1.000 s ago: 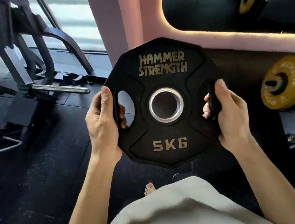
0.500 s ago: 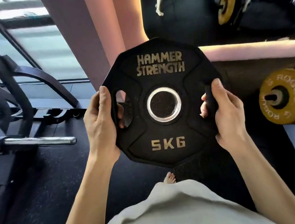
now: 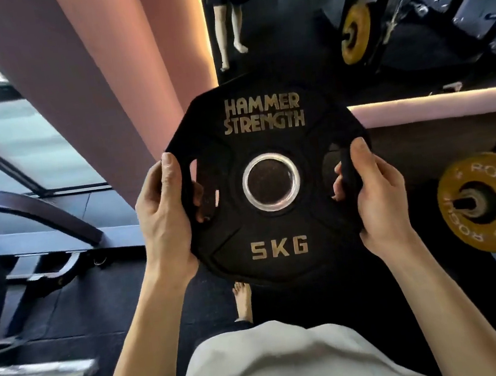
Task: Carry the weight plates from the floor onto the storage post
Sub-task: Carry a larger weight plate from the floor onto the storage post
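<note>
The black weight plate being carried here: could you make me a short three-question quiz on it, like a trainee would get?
1. True or false: the black plate is held by both the left hand and the right hand.
2. What weight is printed on it?
3. The yellow plate at the right sits: A) on the floor, B) on a post, C) in a hand.

Key: 1 true; 2 5KG; 3 B.

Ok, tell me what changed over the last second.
The view swung right: the yellow plate on its post now sits nearer, the machine bar dropped lower left. Unchanged: left hand and right hand grip the 5 kg plate by its side openings.
</note>
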Motion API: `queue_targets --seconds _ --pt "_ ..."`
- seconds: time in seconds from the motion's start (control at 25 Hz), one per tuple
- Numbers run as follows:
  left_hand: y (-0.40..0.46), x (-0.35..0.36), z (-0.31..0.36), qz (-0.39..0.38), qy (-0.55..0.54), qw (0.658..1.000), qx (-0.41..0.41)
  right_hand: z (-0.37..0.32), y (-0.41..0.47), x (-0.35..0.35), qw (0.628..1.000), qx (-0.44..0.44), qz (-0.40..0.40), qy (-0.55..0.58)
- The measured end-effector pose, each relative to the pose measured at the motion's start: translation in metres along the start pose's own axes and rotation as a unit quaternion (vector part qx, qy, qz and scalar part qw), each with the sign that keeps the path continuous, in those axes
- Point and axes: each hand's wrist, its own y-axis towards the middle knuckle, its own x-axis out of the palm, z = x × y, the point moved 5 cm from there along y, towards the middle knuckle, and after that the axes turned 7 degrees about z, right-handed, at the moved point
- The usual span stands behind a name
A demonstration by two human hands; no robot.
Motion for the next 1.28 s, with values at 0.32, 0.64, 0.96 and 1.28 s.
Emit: queue_targets --seconds 0.32,0.64,0.96,1.28 --pt "0.192 0.103 -0.01 -0.141 0.037 0.989 -0.037 -0.006 0.125 0.068 0.988 -0.021 0.145 0.043" --pt "0.27 0.266 -0.048 -0.329 0.075 0.938 -0.077 -0.027 0.203 0.033 0.941 -0.067 0.324 0.071" --pt "0.253 0.432 -0.087 -0.482 0.053 0.868 -0.104 -0.054 0.25 -0.047 0.874 -0.088 0.471 0.072" --pt "0.205 0.588 -0.114 -0.59 0.029 0.8 -0.106 -0.094 0.284 -0.123 0.785 -0.142 0.598 0.076"
